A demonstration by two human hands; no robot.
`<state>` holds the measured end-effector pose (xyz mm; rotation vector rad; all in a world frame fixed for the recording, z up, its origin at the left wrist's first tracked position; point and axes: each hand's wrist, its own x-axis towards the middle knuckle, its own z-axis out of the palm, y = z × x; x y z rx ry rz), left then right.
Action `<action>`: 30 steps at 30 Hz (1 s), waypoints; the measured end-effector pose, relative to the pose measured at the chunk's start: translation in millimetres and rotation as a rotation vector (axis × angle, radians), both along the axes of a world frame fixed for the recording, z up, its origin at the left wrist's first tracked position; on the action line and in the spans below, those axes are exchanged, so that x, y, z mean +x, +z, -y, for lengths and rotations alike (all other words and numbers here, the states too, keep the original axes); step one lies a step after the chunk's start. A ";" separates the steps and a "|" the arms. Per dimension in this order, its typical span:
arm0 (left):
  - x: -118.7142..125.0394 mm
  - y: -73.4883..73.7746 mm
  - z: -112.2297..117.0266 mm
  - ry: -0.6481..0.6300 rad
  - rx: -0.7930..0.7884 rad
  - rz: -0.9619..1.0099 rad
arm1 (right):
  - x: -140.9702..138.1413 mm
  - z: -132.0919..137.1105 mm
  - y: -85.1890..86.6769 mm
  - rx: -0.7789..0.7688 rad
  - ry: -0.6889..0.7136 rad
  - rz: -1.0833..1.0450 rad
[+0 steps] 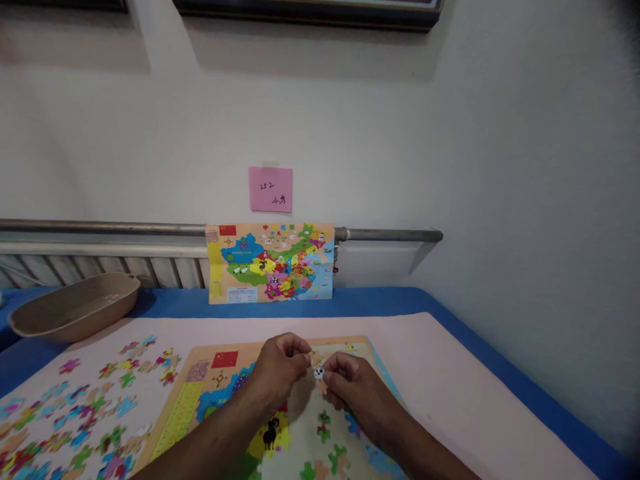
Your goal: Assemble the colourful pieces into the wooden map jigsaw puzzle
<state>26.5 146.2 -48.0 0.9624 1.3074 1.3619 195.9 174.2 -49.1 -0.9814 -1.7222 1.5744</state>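
Note:
Over the puzzle board, both hands are raised close together. My right hand pinches a puzzle piece with a black-and-white spotted picture on it. My left hand is just left of that piece, thumb and forefinger pressed together; whether they hold a piece I cannot make out. The board's left part shows a joined map picture with a red flag, and a black ram appears below my left wrist. A small joined pair of green and brown pieces lies on the board below my hands, near several other pieces.
Many loose puzzle pieces are scattered on the pink sheet to the left. A beige oval basin stands at the back left on the blue table edge. A printed map hangs from a pipe along the wall.

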 end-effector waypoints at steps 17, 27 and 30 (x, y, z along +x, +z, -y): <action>-2.3 2.5 0.8 -0.062 0.020 -0.047 | 4.0 -4.0 -5.5 0.026 0.063 -0.015; -2.3 8.5 2.9 -0.093 0.003 -0.038 | 2.4 -2.5 -9.1 0.029 0.006 -0.008; -3.5 8.7 3.2 -0.111 0.027 -0.084 | 2.8 -1.8 -8.3 0.028 0.027 -0.026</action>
